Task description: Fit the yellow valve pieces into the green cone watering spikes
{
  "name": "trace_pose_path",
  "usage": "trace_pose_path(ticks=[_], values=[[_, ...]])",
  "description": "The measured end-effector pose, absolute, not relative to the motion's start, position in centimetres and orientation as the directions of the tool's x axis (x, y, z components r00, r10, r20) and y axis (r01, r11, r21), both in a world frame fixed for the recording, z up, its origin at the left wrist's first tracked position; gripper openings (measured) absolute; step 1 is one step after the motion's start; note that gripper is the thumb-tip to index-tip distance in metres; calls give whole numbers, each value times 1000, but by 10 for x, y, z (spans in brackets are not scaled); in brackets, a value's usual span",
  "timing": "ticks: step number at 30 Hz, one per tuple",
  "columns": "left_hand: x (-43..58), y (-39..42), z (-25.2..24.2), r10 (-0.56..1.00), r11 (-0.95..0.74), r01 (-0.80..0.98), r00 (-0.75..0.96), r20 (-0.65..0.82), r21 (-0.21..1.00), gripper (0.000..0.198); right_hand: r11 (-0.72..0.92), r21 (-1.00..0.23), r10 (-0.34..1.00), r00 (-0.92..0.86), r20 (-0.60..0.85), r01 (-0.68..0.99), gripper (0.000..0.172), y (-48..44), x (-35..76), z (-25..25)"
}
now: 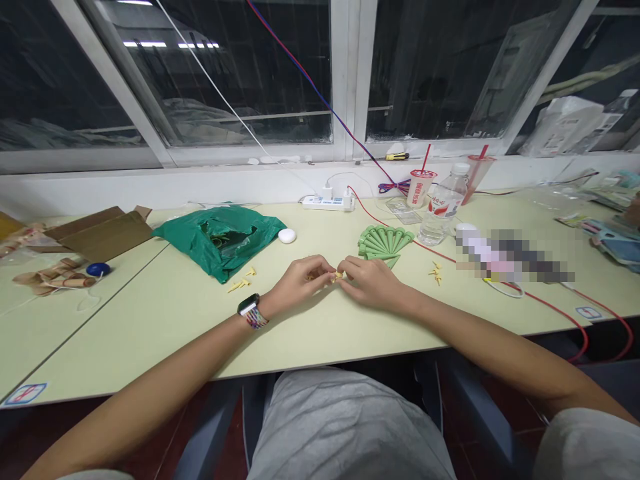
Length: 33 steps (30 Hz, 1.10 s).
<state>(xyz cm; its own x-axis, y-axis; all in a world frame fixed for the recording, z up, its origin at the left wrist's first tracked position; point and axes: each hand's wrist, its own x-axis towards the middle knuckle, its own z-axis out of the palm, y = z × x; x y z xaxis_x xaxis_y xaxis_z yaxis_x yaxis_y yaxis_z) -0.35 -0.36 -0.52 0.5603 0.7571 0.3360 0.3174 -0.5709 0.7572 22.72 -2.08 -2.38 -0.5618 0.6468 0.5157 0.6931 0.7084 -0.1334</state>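
My left hand (306,283) and my right hand (369,280) meet over the middle of the table. Their fingertips pinch a small yellow plastic piece (339,274) between them; the fingers hide much of it. Left of my left hand lie several loose yellow pieces (241,285), thin and peg-like. More yellow pegs (437,272) rest to the right of my right hand. Just behind that hand, green cone-shaped pieces (383,240) are laid out in a fan. A green plastic bag (225,233), torn open at the front, lies behind my left hand.
A white rounded object (287,235) sits beside the bag. Behind are a power strip (329,202), a water bottle (444,207) and a cup with a straw (421,189). A red cable (543,303) crosses the right side. Wooden toys (55,277) and a cardboard box (100,233) lie left.
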Motion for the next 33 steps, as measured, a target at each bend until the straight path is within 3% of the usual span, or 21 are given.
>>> trace_pose_path(ticks=[3,8,15,23,30,33], values=[[-6,-2,-6,754,-592,326,547,364,737,24,722,-226,666,-569,483,654,15,-21,228,-22],[-7,0,-11,765,-565,287,534,360,773,23,752,-271,640,-567,519,601,18,-16,231,-24],[-8,-1,-9,742,-624,300,517,427,721,25,790,-267,587,-557,588,552,18,-14,232,-24],[-6,-2,-12,783,-523,249,518,344,815,29,801,-190,538,-544,644,567,16,-14,231,-27],[-5,-4,-7,732,-667,444,539,416,598,44,795,-171,535,-538,651,582,17,-18,228,-24],[-4,-4,-6,720,-682,452,554,418,575,50,802,-178,522,-524,673,569,15,-18,228,-24]])
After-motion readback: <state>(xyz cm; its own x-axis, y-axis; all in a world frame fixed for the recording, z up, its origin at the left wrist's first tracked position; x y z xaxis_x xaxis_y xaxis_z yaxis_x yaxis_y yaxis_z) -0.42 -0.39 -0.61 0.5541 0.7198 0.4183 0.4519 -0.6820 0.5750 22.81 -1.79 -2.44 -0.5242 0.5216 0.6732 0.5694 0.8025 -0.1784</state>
